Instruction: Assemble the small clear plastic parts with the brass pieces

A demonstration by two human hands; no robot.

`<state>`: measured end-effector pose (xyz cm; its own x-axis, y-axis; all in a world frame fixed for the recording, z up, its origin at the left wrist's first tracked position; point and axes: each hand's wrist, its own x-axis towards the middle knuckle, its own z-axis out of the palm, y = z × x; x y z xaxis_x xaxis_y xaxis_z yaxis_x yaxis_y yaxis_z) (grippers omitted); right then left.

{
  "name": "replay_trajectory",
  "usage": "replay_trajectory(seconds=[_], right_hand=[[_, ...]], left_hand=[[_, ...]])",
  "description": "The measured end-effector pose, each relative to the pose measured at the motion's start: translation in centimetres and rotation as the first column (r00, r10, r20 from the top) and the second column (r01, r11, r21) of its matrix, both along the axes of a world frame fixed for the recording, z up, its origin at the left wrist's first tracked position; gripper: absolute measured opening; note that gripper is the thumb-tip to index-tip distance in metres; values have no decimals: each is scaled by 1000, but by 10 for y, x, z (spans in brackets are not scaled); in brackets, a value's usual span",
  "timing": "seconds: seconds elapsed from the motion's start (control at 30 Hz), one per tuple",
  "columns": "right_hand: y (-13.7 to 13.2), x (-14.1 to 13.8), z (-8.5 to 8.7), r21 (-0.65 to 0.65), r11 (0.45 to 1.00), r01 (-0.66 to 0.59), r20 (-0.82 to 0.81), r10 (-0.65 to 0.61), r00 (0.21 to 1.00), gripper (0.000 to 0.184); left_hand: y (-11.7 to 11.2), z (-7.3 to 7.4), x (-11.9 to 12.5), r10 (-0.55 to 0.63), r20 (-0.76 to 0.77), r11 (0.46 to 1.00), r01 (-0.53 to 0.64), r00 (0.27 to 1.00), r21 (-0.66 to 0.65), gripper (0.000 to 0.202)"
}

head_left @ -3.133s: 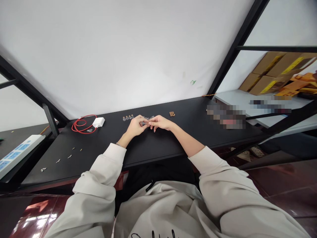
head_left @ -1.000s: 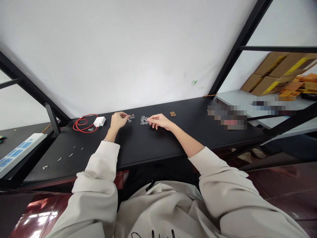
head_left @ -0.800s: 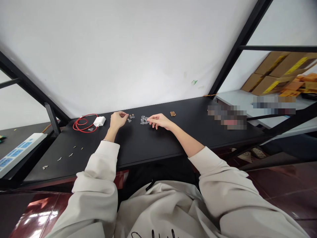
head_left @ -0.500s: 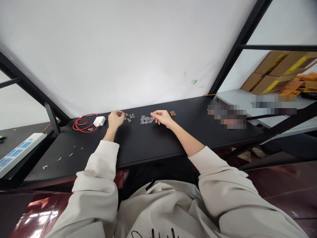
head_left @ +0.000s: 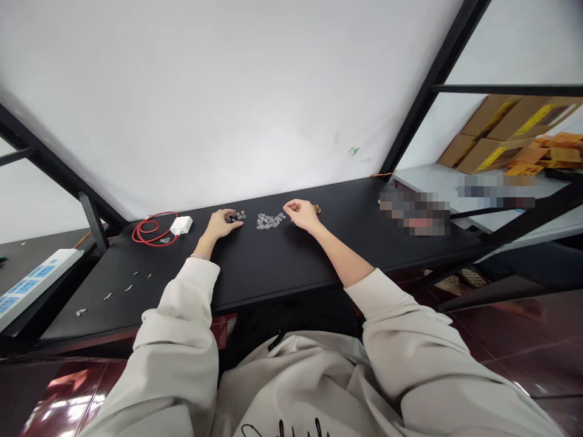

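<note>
On the black tabletop [head_left: 255, 262], my left hand [head_left: 220, 224] lies beside a small group of clear pieces with brass-coloured parts [head_left: 240, 214]. Its thumb and fingers are spread apart around some of them, and no grip shows. A pile of small clear plastic pieces [head_left: 268, 222] is between my hands. To the right of that pile, my right hand [head_left: 300, 214] has thumb and fingertips pinched together; whatever is between them is too small to name. Behind its knuckles, partly covered, is a cluster of small brass-coloured pieces [head_left: 317, 209].
A white charger [head_left: 181, 225] with a coiled red cable [head_left: 150, 230] sits at the left, a clear piece near the coil. Tiny scraps [head_left: 107, 296] dot the front left. A power strip [head_left: 36, 282] is farther left; a blurred-out patch [head_left: 414, 212] covers things at the right.
My left hand has gone from a pinch to spread fingers, lower over the pieces with brass-coloured parts. The right hand has drawn slightly up and right, off the clear pile. The view shifted slightly.
</note>
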<state>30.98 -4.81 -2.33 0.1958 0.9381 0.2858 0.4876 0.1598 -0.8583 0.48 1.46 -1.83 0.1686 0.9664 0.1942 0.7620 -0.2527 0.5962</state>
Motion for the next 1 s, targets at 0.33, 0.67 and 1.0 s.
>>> replay_trajectory(seconds=[0.33, 0.67, 1.0], right_hand=[[-1, 1, 3, -16, 1000, 15, 50, -14, 999, 16], [-2, 17, 15, 14, 958, 286, 173, -284, 943, 16], [-4, 5, 3, -127, 990, -61, 353, 102, 930, 32]], left_hand=[[1, -3, 1, 1, -58, 1000, 1, 998, 30, 48], [-25, 15, 19, 3, -27, 954, 5, 1000, 301, 43], [-56, 4, 74, -412, -149, 888, 433, 899, 154, 22]])
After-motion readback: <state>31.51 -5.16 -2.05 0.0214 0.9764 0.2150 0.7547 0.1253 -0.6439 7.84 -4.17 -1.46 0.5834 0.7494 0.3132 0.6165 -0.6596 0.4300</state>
